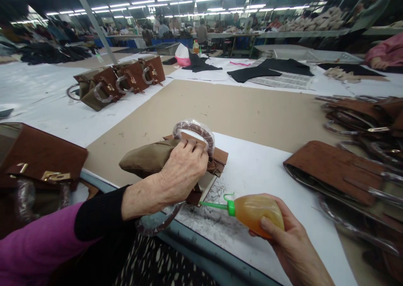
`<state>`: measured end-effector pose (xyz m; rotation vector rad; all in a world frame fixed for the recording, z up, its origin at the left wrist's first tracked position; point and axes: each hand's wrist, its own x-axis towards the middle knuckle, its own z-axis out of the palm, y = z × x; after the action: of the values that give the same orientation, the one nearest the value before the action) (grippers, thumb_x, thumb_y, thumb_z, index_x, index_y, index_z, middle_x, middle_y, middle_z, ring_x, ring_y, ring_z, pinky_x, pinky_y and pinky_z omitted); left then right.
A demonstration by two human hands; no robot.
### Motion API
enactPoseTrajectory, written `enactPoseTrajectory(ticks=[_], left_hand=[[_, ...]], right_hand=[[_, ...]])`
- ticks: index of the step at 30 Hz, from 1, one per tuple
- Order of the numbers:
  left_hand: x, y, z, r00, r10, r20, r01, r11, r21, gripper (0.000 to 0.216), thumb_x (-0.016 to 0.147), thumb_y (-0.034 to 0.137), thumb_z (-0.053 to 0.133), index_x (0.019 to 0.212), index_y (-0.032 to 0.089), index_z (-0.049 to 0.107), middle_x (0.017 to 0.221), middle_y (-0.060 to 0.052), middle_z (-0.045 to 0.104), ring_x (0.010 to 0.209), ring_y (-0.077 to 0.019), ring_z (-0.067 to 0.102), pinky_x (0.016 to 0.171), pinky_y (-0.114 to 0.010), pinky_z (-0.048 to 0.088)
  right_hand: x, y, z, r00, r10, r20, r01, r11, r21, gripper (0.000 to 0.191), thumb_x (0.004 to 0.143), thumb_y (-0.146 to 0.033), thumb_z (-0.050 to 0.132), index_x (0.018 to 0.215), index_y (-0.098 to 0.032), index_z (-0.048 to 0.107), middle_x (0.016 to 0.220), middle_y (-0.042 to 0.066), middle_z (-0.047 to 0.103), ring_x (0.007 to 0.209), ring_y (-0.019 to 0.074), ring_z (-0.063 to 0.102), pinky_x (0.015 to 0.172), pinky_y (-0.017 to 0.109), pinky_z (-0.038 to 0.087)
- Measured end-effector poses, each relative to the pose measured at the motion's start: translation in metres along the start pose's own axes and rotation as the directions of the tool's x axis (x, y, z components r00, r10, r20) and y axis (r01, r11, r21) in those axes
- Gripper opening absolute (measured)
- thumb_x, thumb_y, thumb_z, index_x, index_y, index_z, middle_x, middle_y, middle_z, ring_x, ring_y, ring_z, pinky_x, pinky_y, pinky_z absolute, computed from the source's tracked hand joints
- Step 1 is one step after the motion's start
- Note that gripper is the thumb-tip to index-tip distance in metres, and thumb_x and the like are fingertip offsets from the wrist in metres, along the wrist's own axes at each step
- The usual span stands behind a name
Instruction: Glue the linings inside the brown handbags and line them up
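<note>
A brown handbag (147,158) with olive lining lies on its side on a white sheet at the table's near edge. Its plastic-wrapped handle (194,130) arches up behind my left hand (181,168), which is closed over the bag's top edge and presses it down. My right hand (291,246) grips an orange glue bottle (256,212). The bottle's green nozzle (214,204) points left at the bag's lower flap, just short of it. A second wrapped handle (157,223) hangs over the table edge below my left wrist.
Stacked brown bags (346,172) lie at the right, another brown bag (40,160) at the left, and a row of upright bags (119,80) stands farther back. Black fabric pieces (255,73) lie on the far table. Other workers sit in the distance.
</note>
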<state>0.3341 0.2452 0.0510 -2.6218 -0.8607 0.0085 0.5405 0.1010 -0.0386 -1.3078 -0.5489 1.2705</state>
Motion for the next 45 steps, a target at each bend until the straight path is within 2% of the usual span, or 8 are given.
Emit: enactPoseTrajectory(ticks=[5,11,22,26,34,40,43,45], left_hand=[[-0.001,0.0,-0.001,1.0,0.002,-0.005,-0.002,1.0,-0.002,0.027,0.082,0.024,0.06,0.101,0.006,0.061,0.1,-0.017,0.063,0.091,-0.0277,0.055,0.077,-0.04,0.042],[0.0,0.001,-0.004,0.999,0.0,0.032,0.0,1.0,-0.02,0.025,0.083,0.022,0.058,0.102,0.005,0.061,0.101,-0.017,0.064,0.091,-0.0276,0.056,0.076,-0.04,0.042],[0.002,0.002,-0.004,1.0,-0.012,0.0,0.012,1.0,-0.012,0.021,0.083,0.019,0.058,0.099,0.006,0.061,0.097,-0.016,0.064,0.09,-0.0275,0.056,0.075,-0.039,0.041],[0.004,0.001,-0.004,1.0,-0.004,-0.002,0.004,1.0,-0.019,0.022,0.083,0.02,0.058,0.099,0.006,0.061,0.098,-0.017,0.063,0.09,-0.0274,0.055,0.076,-0.039,0.041],[0.011,-0.007,-0.006,1.0,-0.006,-0.003,0.006,0.999,-0.054,0.026,0.079,0.025,0.063,0.098,0.007,0.061,0.096,-0.015,0.062,0.089,-0.0269,0.054,0.076,-0.039,0.041],[0.017,-0.014,-0.006,1.0,-0.008,-0.002,0.007,0.996,-0.085,0.021,0.077,0.022,0.064,0.093,0.009,0.06,0.094,-0.013,0.061,0.088,-0.0261,0.054,0.075,-0.039,0.042],[0.022,-0.019,-0.007,1.0,-0.002,0.005,0.003,0.996,-0.094,0.018,0.077,0.022,0.065,0.089,0.009,0.06,0.092,-0.013,0.062,0.087,-0.026,0.054,0.074,-0.038,0.042],[0.026,-0.023,-0.009,1.0,0.005,0.013,-0.004,0.995,-0.101,0.017,0.077,0.021,0.064,0.089,0.01,0.06,0.092,-0.013,0.062,0.087,-0.0263,0.054,0.074,-0.038,0.042]], right_hand=[[0.003,0.003,0.0,0.998,0.058,-0.032,-0.056,0.997,0.059,0.042,0.069,-0.042,0.081,0.103,-0.023,0.064,0.105,0.008,0.066,0.084,0.0241,0.061,0.063,0.029,0.053],[0.002,0.003,0.002,0.992,0.07,-0.103,-0.064,0.996,0.066,0.042,0.068,-0.041,0.082,0.101,-0.023,0.065,0.1,0.006,0.067,0.083,0.0236,0.061,0.062,0.027,0.053],[-0.01,0.003,0.015,0.992,0.062,-0.108,-0.053,0.995,0.082,0.041,0.067,-0.04,0.082,0.099,-0.023,0.065,0.092,0.005,0.067,0.077,0.0236,0.061,0.056,0.028,0.052],[-0.013,0.005,0.006,0.995,0.062,-0.073,-0.063,0.998,-0.009,0.049,0.063,-0.046,0.084,0.101,-0.024,0.063,0.094,0.007,0.068,0.077,0.027,0.063,0.058,0.032,0.054],[0.006,0.0,-0.001,0.958,-0.234,-0.164,0.19,0.951,-0.245,0.054,0.066,-0.049,0.082,0.108,-0.026,0.058,0.099,0.003,0.066,0.08,0.0238,0.062,0.062,0.03,0.054],[0.032,0.0,-0.006,0.941,-0.33,-0.076,0.256,0.84,-0.479,0.058,0.071,-0.055,0.076,0.117,-0.026,0.054,0.093,0.0,0.066,0.067,0.0203,0.058,0.061,0.031,0.05],[0.041,0.006,-0.006,0.921,-0.388,-0.041,0.31,0.791,-0.527,0.057,0.073,-0.055,0.074,0.119,-0.026,0.054,0.101,0.002,0.066,0.077,0.0247,0.061,0.07,0.036,0.05],[0.045,0.01,-0.005,0.88,-0.475,0.014,0.393,0.711,-0.583,0.049,0.078,-0.049,0.072,0.118,-0.027,0.055,0.108,0.004,0.065,0.089,0.0275,0.061,0.08,0.039,0.049]])
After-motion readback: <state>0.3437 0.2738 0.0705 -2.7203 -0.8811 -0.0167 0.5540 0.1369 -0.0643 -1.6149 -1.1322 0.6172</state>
